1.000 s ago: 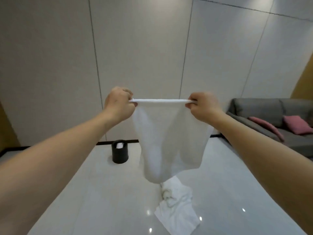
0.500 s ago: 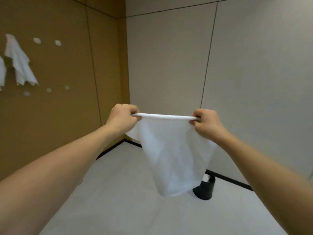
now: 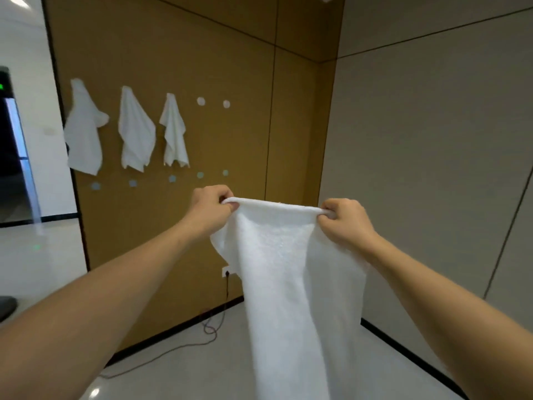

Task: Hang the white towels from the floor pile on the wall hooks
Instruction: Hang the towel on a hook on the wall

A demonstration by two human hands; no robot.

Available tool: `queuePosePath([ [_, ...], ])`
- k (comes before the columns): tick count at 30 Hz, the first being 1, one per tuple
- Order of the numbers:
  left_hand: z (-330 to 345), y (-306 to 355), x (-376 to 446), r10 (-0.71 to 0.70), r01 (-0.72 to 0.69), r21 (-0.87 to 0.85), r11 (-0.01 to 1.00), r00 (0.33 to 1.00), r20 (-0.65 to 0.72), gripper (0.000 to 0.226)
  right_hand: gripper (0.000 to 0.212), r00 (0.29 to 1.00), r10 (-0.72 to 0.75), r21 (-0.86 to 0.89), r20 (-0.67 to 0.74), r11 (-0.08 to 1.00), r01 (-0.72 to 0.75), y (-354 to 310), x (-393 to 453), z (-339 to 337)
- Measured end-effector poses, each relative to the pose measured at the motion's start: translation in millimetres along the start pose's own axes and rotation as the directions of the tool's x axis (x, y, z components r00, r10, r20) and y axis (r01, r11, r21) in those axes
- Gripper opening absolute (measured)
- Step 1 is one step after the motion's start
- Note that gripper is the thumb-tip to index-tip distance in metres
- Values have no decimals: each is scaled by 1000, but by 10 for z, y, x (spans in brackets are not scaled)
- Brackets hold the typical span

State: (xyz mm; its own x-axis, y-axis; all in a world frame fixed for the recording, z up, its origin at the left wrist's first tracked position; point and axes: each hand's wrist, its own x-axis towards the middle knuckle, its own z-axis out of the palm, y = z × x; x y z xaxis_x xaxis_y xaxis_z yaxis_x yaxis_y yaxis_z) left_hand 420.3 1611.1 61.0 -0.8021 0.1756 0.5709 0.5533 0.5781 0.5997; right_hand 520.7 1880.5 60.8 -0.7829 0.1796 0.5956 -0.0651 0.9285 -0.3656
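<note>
We are now facing the hook wall

Our left hand (image 3: 212, 204) and right hand (image 3: 344, 219) are pinching the towel (image 3: 284, 284) stretched, nearing free hooks (image 3: 201, 101)

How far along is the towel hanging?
Done: three towels hang on the brown wall. In hand: a fourth towel, its top edge held by the left hand and right hand. Left: hanging it; two upper hooks look free. The floor pile is out of view.

Both bare arms reach forward, level. The left hand (image 3: 212, 207) and right hand (image 3: 344, 220) each pinch a top corner of the towel (image 3: 288, 284) with curled fingers (image 3: 227, 204).
</note>
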Motion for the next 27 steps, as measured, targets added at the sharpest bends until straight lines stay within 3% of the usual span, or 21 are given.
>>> queuePosePath([
  [11, -80, -1263, 1868, -83, 81, -36, 996, 995, -53, 15, 19, 997, -49, 130, 53, 991, 42, -355, 2010, 1293],
  [17, 185, -1749, 2736, -102, 97, -59, 994, 992, -78, 16, 39, 992, -125, 198, 30, 973, 117, -107, 3089, 2035],
  [27, 732, -2241, 4416, -118, 130, 40, 991, 966, -232, 12, 48, 952, -299, 263, -63, 915, 305, 403, 5204, 3041],
])
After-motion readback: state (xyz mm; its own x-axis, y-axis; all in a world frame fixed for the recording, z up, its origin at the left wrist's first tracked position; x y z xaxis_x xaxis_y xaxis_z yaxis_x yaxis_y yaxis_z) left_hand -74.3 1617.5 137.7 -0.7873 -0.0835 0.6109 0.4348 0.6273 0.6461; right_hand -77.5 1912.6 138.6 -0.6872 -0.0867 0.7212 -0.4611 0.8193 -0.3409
